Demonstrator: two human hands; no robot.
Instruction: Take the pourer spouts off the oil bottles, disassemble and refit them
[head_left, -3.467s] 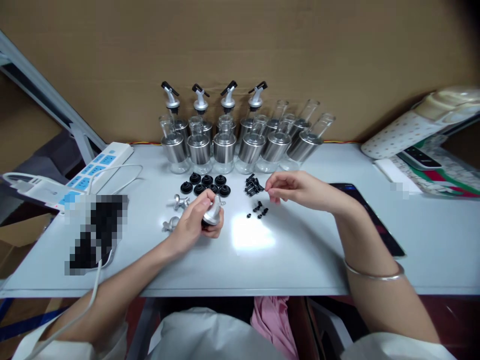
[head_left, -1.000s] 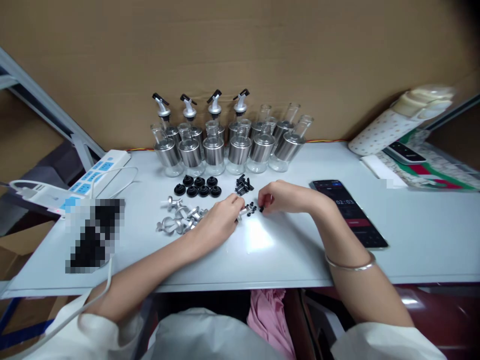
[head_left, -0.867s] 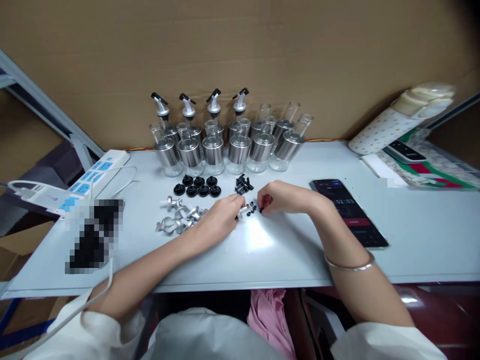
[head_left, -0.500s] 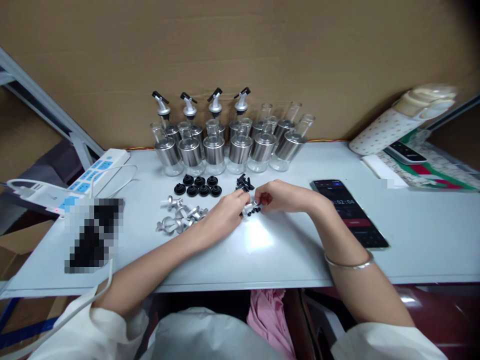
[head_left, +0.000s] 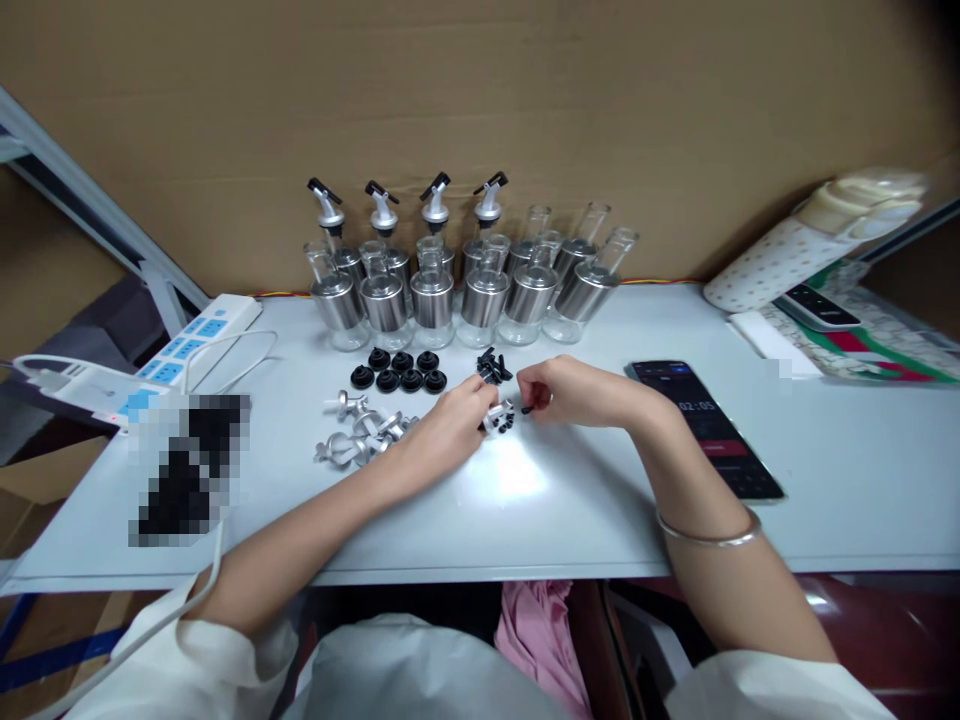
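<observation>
My left hand (head_left: 466, 412) is closed around a silver pourer spout (head_left: 496, 412), whose end sticks out on the right. My right hand (head_left: 553, 390) pinches a small black part (head_left: 526, 409) just to the right of that spout. Tiny black pieces (head_left: 507, 424) lie on the table under the spout. Behind the hands is a small heap of black levers (head_left: 491, 364). Several loose silver pourer spouts (head_left: 360, 430) lie left of my left hand. Black ribbed stoppers (head_left: 403, 371) sit in two rows beyond them.
Glass bottles with steel sleeves (head_left: 486, 298) stand in rows at the back; some carry fitted pourers (head_left: 435, 203). A phone (head_left: 705, 430) lies right of my right hand. A power strip (head_left: 196, 340) is on the left, a dotted tumbler (head_left: 795, 245) at the back right.
My right hand has drawn slightly away to the right from the spout, and the small black part now shows at its fingertips. My left hand keeps hold of the spout.
</observation>
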